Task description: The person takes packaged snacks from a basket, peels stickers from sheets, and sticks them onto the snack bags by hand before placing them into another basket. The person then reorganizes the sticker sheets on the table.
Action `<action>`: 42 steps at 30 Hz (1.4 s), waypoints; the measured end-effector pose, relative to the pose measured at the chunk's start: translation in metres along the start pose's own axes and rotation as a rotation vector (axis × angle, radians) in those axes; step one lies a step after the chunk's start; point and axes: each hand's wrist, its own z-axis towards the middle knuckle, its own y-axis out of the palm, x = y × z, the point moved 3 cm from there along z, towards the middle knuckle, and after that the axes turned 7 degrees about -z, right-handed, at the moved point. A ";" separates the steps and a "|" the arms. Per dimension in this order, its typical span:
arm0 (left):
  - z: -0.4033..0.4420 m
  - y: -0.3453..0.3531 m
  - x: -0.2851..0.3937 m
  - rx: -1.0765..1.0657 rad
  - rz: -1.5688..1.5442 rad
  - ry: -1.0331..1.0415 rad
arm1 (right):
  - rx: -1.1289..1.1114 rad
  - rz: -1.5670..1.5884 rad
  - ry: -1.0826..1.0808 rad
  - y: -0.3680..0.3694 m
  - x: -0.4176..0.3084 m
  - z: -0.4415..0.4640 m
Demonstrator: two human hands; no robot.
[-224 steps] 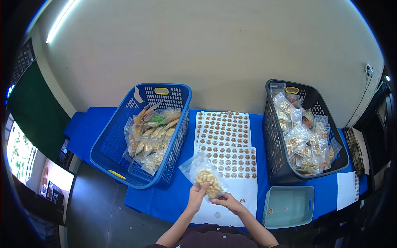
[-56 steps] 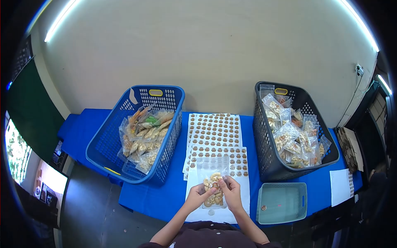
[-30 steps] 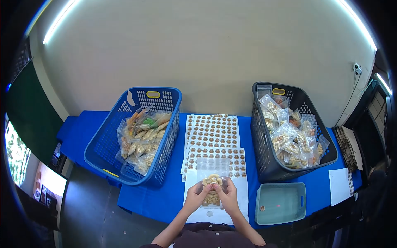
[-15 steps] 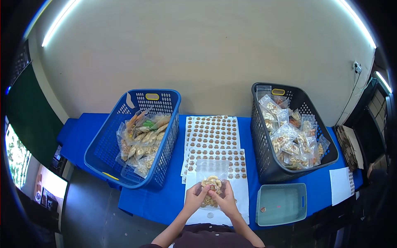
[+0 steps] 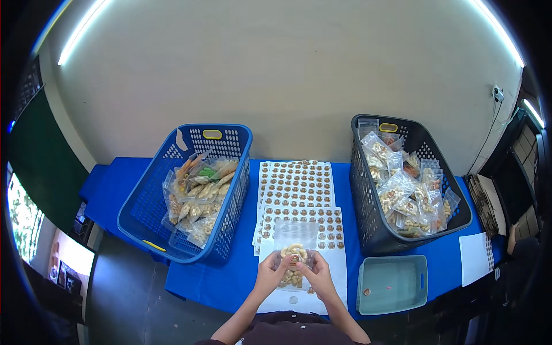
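A clear zip bag of ring-shaped snacks (image 5: 294, 280) is held upright between both hands over the front sticker sheet (image 5: 330, 293). A round brown sticker (image 5: 295, 261) shows on the bag's front. My left hand (image 5: 270, 276) grips the left edge, its thumb beside the sticker. From the right, my right hand (image 5: 319, 277) is closed on the other edge, with its thumb near the sticker's lower side. The clear upper part of the bag (image 5: 296, 231) stands above the fingers, overlapping printed rows of round stickers (image 5: 330, 221). Fingers behind the bag are partly hidden.
To the left stands a blue basket (image 5: 144, 201) with filled bags. A dark grey basket (image 5: 368, 236) at the right holds many more. In front of it is a shallow green tray (image 5: 394, 287) with a loose sticker. Another sheet (image 5: 474, 259) lies at the far right.
My right thumb has shifted slightly down and right, so more of the sticker shows. The bag stays in both hands at nearly the same place.
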 end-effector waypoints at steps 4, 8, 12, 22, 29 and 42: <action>-0.004 0.005 -0.001 -0.094 -0.055 -0.013 | 0.075 0.007 -0.037 -0.001 -0.002 0.002; -0.004 0.006 0.008 -0.076 -0.061 -0.050 | 0.110 -0.011 -0.020 -0.004 0.002 0.002; -0.003 0.005 0.005 -0.112 -0.065 -0.026 | 0.119 -0.007 -0.021 -0.004 0.001 -0.001; -0.006 0.019 0.023 -0.184 0.177 -0.009 | 0.213 -0.096 -0.085 -0.012 0.000 0.001; 0.002 0.010 0.013 -0.200 0.205 -0.019 | 0.240 0.022 -0.093 -0.006 -0.003 -0.002; 0.009 0.012 -0.001 -0.089 0.113 0.069 | 0.181 0.031 -0.058 -0.008 -0.004 -0.001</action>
